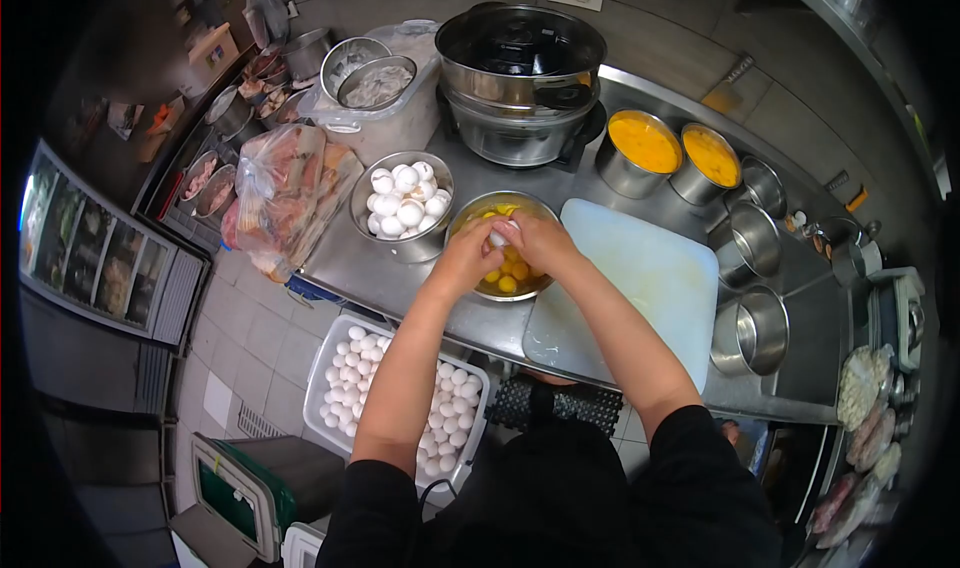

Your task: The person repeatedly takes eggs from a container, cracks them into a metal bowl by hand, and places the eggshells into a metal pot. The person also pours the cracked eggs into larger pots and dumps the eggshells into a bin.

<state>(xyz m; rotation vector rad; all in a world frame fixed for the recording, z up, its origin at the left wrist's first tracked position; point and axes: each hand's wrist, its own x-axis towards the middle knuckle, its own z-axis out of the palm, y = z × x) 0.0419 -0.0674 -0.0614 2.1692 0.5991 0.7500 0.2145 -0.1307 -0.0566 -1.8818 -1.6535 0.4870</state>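
Both hands meet over a steel bowl (545, 285) that holds several yellow yolks (507, 284) in egg liquid. My left hand (468, 255) and my right hand (541, 244) are closed at the fingertips around a white egg (499, 237), mostly covered by the fingers; whether its shell is split I cannot make out. Left of this bowl stands another steel bowl (412, 250), heaped with whole white eggs (408, 198). A pale cutting board (640, 268) lies under my right forearm, touching or very near the yolk bowl.
Behind stands a large steel pot (515, 133). Two steel containers (637, 178) of yellow-orange liquid are at the back right, with bare pots (750, 333) beside the board. Bagged meat (280, 188) lies left. Below the counter edge sits a white crate (325, 353) of eggs.
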